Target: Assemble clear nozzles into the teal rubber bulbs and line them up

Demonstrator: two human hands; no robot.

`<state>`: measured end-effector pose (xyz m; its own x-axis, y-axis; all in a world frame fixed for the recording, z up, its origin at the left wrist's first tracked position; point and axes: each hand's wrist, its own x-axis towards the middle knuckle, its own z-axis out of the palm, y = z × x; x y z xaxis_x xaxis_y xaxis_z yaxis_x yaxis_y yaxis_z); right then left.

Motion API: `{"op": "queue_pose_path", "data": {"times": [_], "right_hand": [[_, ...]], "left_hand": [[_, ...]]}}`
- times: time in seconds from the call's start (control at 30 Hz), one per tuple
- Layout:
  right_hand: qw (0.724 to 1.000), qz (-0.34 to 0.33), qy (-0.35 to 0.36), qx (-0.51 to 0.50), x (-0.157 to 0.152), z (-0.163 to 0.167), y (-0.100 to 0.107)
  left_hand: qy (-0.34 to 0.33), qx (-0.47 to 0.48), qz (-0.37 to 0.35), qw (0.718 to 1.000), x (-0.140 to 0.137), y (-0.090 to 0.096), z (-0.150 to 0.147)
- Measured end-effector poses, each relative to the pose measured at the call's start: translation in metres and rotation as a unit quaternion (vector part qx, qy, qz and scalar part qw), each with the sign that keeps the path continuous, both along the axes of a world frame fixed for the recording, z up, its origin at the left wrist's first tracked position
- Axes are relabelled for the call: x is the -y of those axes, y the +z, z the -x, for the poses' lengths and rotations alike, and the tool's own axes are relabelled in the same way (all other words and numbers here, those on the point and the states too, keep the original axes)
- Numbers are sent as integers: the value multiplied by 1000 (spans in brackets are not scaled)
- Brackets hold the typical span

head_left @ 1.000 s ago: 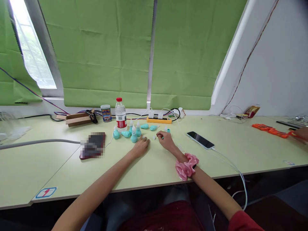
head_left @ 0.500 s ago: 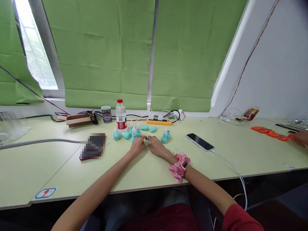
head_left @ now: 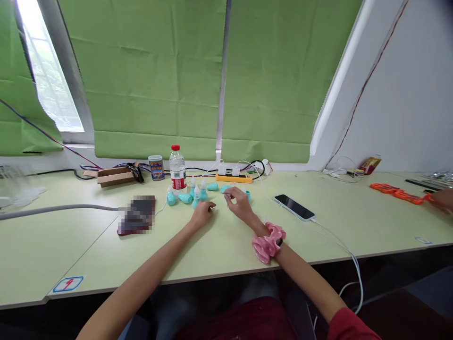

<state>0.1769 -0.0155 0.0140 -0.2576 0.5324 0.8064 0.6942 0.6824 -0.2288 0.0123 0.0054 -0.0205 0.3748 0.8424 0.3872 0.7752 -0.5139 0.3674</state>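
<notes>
Left hand (head_left: 202, 215): rested low on the tabletop, fingers curled; whether anything is gripped cannot be told.
Right hand (head_left: 242, 206): thumb and forefinger brought close to each other; whether a small part is pinched cannot be told.
Rounded teal plastic bottles with pale pointed tips (head_left: 203, 195): grouped just beyond the left hand, some upright, some laid flat; others are partly hidden behind the right hand.
Back side: reach is obstructed by a clear plastic bottle with a red cap (head_left: 178, 172) and a yellow power strip (head_left: 233, 178).
Right side: a black-screened smartphone in a pale case (head_left: 295, 208) is laid flat, its white cable (head_left: 353, 256) led over the front edge.
Room: pale tabletop (head_left: 219, 250) is exposed between the forearms, down to that edge.
</notes>
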Motion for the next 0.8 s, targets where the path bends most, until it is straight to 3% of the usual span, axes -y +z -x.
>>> {"op": "queue_pose_path", "data": {"times": [0.13,0.3,0.4,0.5,0.67,0.8], "right_hand": [[993,-74,-12,-93,16,-18,23],[983,-125,-11,-137,40,-56,44],[984,-58,-71,-150,46,-84,44],[981,38,-136,-132,46,-107,30],[978,148,-148,-26,45,-121,-1],[962,207,-157,83,52,-119,-10]], "left_hand": [[6,23,-19,1000,-2,3,2],[2,39,-45,998,3,12,2],[-9,41,-62,997,7,16,1],[-11,50,-80,995,8,22,2],[15,86,-121,989,11,33,6],[-10,92,-125,988,19,33,0]]}}
